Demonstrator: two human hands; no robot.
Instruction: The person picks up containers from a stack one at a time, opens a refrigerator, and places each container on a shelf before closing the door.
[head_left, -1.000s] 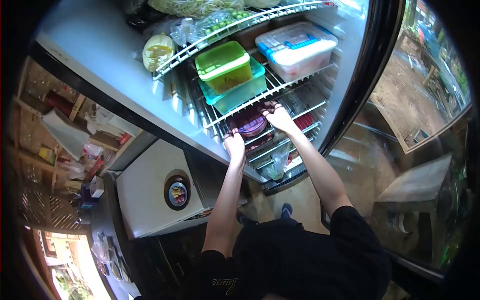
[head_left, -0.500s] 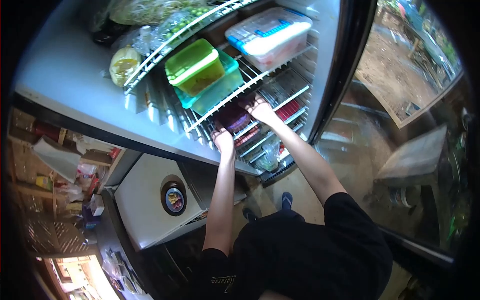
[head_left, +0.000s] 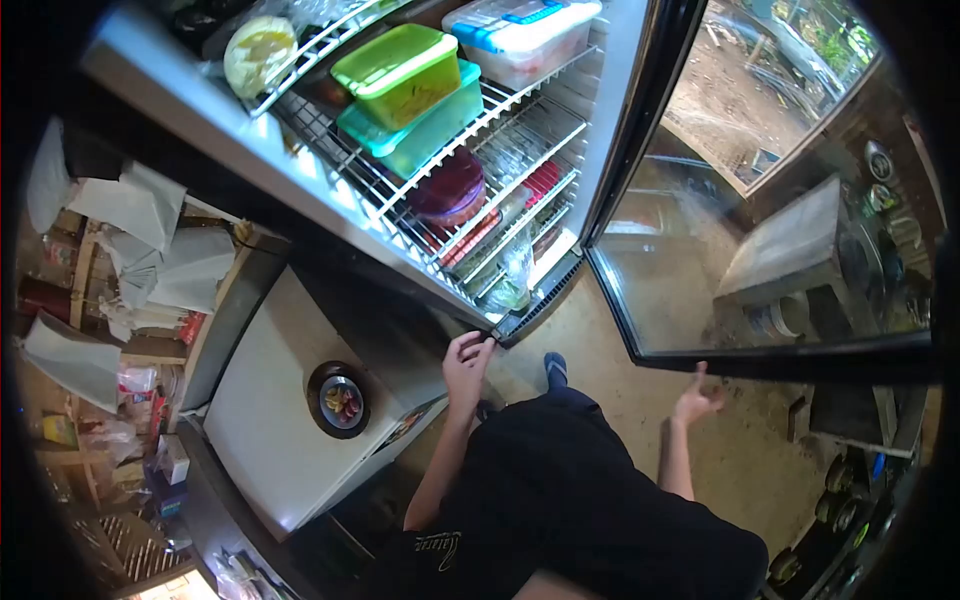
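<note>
The person's left hand [head_left: 466, 358] rests with bent fingers against the bottom front corner of the open fridge [head_left: 330, 215], though whether it grips the edge cannot be told. The right hand [head_left: 697, 400] hangs empty in the air with fingers loosely spread, just below the lower edge of the glass door [head_left: 700, 250]. Inside, a maroon round container [head_left: 447, 188] sits on a wire shelf [head_left: 520, 190], beneath a green lidded box [head_left: 400, 65] stacked on a teal box [head_left: 430, 115].

Upper middle of the frame, a wire shelf [head_left: 530, 125] carries a teal box [head_left: 425, 125] with a green box [head_left: 400, 68] stacked on it, beside a clear blue-lidded box [head_left: 520, 30]. The lower shelf [head_left: 505, 225] carries a maroon round container [head_left: 447, 190].
</note>
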